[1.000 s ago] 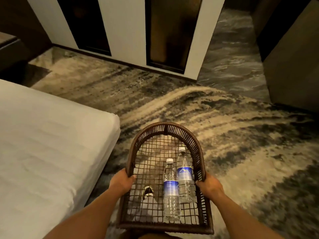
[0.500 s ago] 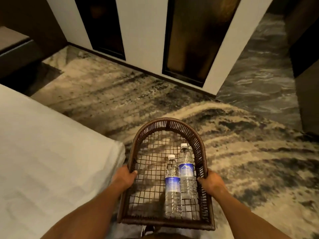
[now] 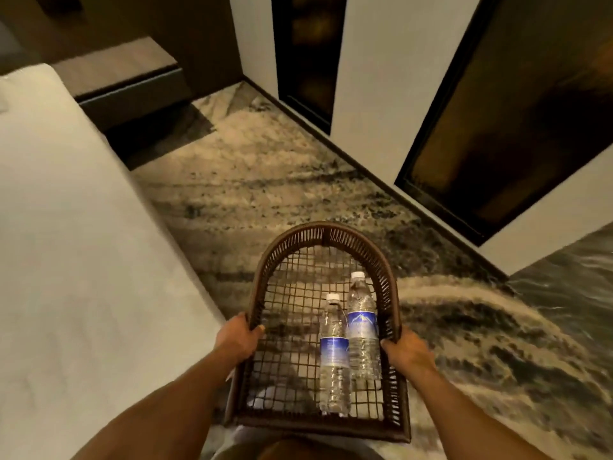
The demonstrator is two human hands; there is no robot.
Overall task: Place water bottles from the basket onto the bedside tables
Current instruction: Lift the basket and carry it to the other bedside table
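So the person is standing beside the bed (image 3: 83,260), holding a dark brown wicker basket (image 3: 326,232) out in front at about waist level. Both hands are wrapped around its side rims: the left hand (image 3: 237,336) is clamped on the left rim with the thumb hooked over the top edge, and the right hand (image 3: 406,355) grips the right rim the same way. The hands are well apart, one on each side of the basket.

Two clear plastic water bottles are lying in there on the open grid bottom, pushed over to the right side and touching each other along their length. Both have white caps pointing away from the person and blue labels around the middle. The nearer bottle (image 3: 334,356) sits closer to the person's body, and the farther bottle (image 3: 363,327) lies just beside it against the right wall of the basket.

You can see the carpet (image 3: 265,180) right through the grid, a beige and dark grey swirly pattern. Up past the corner of the bed there's a dark wooden desk (image 3: 122,69) against the wall. To the right is a white wall with dark framed panels (image 3: 517,111).
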